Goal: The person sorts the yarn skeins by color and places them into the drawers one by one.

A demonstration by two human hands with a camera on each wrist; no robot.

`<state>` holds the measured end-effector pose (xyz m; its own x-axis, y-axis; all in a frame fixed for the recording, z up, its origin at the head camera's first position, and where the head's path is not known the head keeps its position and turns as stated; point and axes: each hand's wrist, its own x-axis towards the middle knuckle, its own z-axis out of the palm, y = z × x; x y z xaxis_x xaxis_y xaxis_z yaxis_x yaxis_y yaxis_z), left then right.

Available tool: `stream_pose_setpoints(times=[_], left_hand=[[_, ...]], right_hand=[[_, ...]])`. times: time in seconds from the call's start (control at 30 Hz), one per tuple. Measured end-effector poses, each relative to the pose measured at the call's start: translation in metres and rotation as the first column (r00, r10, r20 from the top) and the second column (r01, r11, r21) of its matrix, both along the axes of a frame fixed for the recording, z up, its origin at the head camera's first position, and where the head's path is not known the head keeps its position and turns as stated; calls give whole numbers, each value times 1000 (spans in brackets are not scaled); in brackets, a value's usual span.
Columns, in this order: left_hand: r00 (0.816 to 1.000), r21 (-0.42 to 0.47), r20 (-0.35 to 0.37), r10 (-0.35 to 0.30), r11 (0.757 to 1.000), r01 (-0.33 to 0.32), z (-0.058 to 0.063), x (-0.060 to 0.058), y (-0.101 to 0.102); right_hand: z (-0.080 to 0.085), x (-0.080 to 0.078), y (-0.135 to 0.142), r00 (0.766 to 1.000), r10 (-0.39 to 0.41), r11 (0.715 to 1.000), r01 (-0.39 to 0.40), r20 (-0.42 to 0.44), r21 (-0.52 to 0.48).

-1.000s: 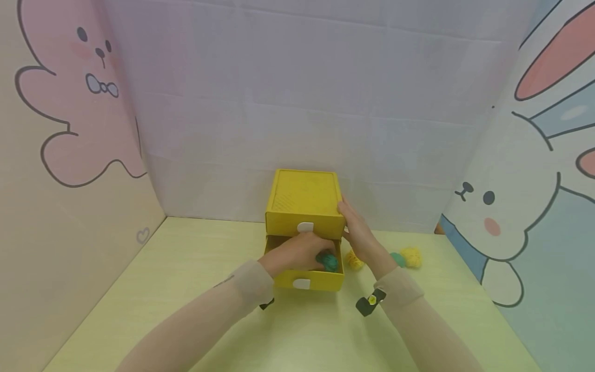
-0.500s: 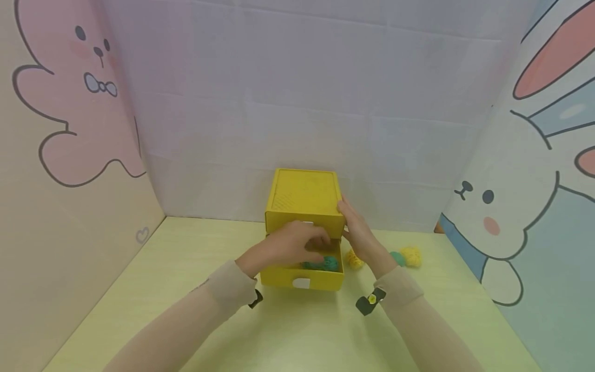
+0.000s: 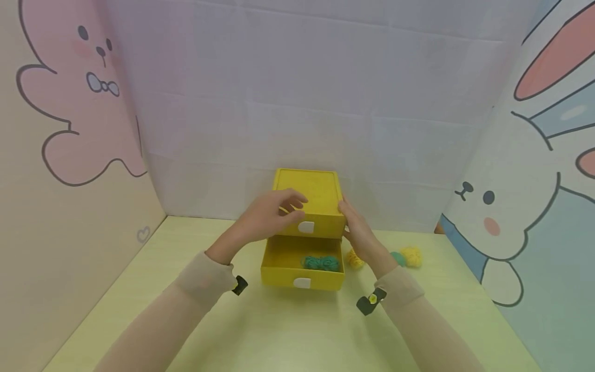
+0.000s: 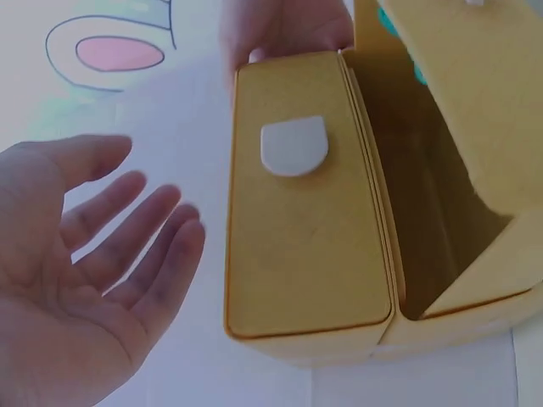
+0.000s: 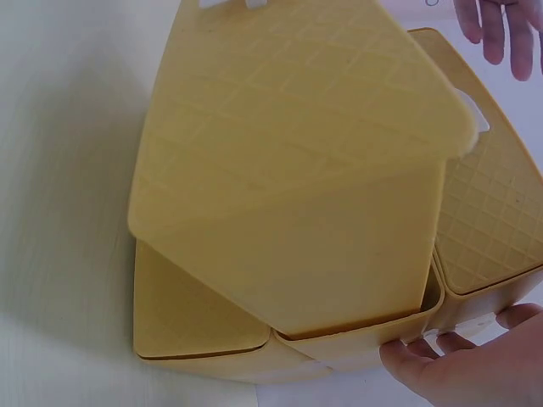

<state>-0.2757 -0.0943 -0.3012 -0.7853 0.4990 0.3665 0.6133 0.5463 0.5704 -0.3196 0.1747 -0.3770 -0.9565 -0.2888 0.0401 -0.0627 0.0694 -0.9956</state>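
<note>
A yellow drawer cabinet (image 3: 309, 188) stands against the back wall. Below its shut top drawer (image 4: 297, 237), another drawer (image 3: 288, 279) is pulled out. Green yarn bundles (image 3: 321, 263) lie at the right inside that drawer. My left hand (image 3: 267, 217) hovers in front of the top drawer's left part, holding nothing. Its fingers are loosely bent and spread in the left wrist view, apart from the white handle (image 4: 294, 146). My right hand (image 3: 360, 235) rests along the cabinet's right side, its fingertips (image 5: 407, 356) against the side wall.
Right of the cabinet, a yellow yarn bundle (image 3: 355, 260) lies partly behind my right hand. Farther right are a green bundle (image 3: 398, 259) and another yellow bundle (image 3: 411, 257). A further shut drawer (image 5: 195, 309) sits beneath the pulled-out one. Printed walls enclose the table (image 3: 288, 330).
My left hand has let go of the green yarn in the drawer and moved up and left, out to the top drawer. My right hand stays at the cabinet's side.
</note>
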Motion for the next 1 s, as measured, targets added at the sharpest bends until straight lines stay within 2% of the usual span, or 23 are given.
stream_pose_setpoints(times=[0.13, 0.27, 0.4, 0.5, 0.63, 0.77, 0.87, 1.0], left_hand=[[997, 122, -1, 83, 989, -82, 0, -7, -9], [987, 191, 45, 153, 969, -159, -7, -16, -20], [963, 232, 163, 214, 940, -248, -18, -26, -30], [925, 274, 303, 229, 909, -315, -25, -31, -35], [862, 331, 471, 189, 868, -371, -34, -36, -37], [815, 385, 565, 128, 833, -397, -40, -39, -35], [794, 421, 602, 91, 808, -412, -43, -39, -31], [784, 468, 619, 51, 778, -420, -46, -38, -25]], right_hand=[[0, 1, 0, 1000, -5, 1000, 5, -1, -2], [2, 2, -1, 1000, -7, 1000, 7, -4, -2], [2, 3, -1, 1000, -5, 1000, 4, -6, -5], [1, 2, 0, 1000, -2, 1000, 2, -3, -4], [0, 1, 2, 1000, 1, 1000, -1, 1, 6], [1, 1, 2, 1000, 5, 1000, -5, 0, 3], [2, 1, 1, 1000, 3, 1000, -3, 3, -1], [2, 2, -1, 1000, 0, 1000, 0, 10, -1]])
